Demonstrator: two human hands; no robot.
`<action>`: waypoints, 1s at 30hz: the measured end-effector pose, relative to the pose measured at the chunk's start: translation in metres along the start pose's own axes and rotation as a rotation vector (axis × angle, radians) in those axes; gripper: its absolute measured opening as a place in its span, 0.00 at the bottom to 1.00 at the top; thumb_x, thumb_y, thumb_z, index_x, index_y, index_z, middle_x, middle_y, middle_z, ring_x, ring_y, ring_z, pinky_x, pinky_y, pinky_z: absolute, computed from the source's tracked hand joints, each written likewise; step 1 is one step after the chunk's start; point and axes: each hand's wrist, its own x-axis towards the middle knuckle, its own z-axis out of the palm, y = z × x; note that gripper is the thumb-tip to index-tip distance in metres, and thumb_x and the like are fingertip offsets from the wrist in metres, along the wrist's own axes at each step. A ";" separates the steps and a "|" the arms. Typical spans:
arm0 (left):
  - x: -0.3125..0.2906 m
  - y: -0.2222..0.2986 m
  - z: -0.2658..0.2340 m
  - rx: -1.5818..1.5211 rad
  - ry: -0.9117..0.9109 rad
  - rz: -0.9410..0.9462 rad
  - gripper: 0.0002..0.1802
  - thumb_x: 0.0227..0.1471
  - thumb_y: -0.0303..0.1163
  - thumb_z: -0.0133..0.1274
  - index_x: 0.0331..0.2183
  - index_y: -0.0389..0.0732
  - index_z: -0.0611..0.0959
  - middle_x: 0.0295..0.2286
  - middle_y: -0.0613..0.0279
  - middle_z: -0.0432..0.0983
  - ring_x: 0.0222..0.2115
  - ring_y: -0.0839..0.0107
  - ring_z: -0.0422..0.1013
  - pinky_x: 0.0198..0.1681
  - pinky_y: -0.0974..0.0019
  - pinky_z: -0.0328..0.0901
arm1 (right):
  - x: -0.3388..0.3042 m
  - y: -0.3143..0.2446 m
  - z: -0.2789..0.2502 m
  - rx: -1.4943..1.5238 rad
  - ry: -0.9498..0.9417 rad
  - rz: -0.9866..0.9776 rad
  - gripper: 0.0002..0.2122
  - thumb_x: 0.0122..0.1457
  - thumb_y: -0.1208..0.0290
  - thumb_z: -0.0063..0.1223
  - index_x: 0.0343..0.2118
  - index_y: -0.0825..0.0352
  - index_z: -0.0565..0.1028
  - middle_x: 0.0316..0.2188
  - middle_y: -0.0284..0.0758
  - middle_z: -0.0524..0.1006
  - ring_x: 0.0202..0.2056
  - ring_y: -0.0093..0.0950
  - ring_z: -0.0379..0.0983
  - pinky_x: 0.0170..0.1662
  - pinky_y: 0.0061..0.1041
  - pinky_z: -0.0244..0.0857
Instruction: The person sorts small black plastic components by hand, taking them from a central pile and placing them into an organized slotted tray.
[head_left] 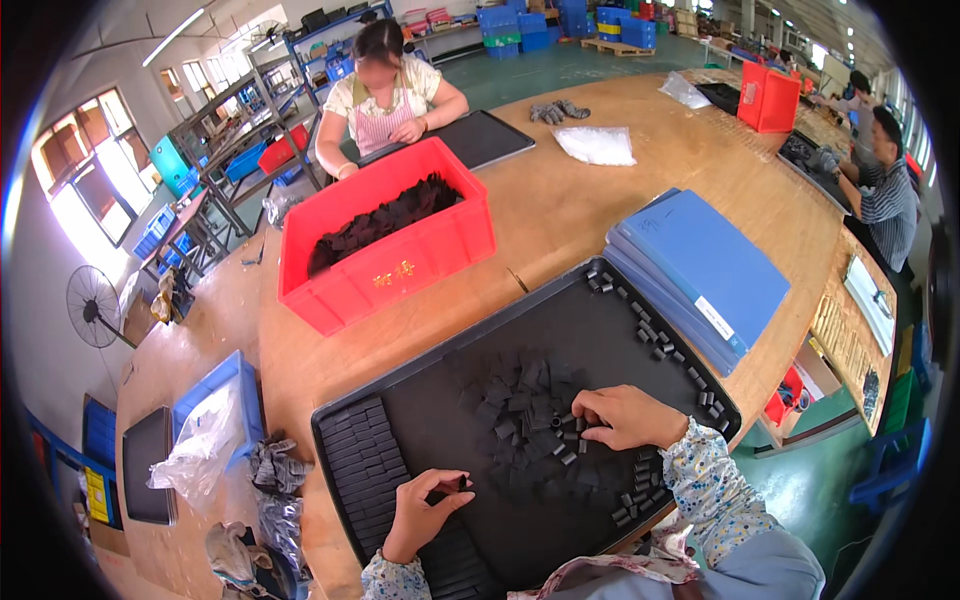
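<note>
A large black tray (440, 390) lies in front of me on the wooden table. My left hand (425, 512) is over its left part, thumb and fingers pinched round a small dark piece (447, 490). At the middle right of the tray, my right hand (630, 416) curls its fingertips down at a heap of thin black flat pieces (525, 400). Small black cylinders (568, 458) lie beside those fingertips; what they grip is hidden. Tight rows of black pieces (360, 450) fill the tray's left side. More short cylinders (655, 340) lie along its right side.
Beyond the tray stands a red bin (390, 262) of black pieces, with a co-worker (385, 100) seated behind it. Blue folders (700, 270) are stacked against the tray's right. A blue crate (215, 410) with plastic bags is at left. Another person (885, 190) works at far right.
</note>
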 end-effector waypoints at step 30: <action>-0.010 0.003 0.013 -0.175 -0.068 -0.033 0.05 0.47 0.19 0.64 0.30 0.32 0.83 0.24 0.63 0.80 0.24 0.78 0.76 0.29 0.74 0.71 | 0.054 -0.071 0.118 1.085 -0.004 -0.198 0.05 0.61 0.75 0.57 0.34 0.69 0.73 0.29 0.28 0.77 0.32 0.15 0.71 0.37 0.19 0.67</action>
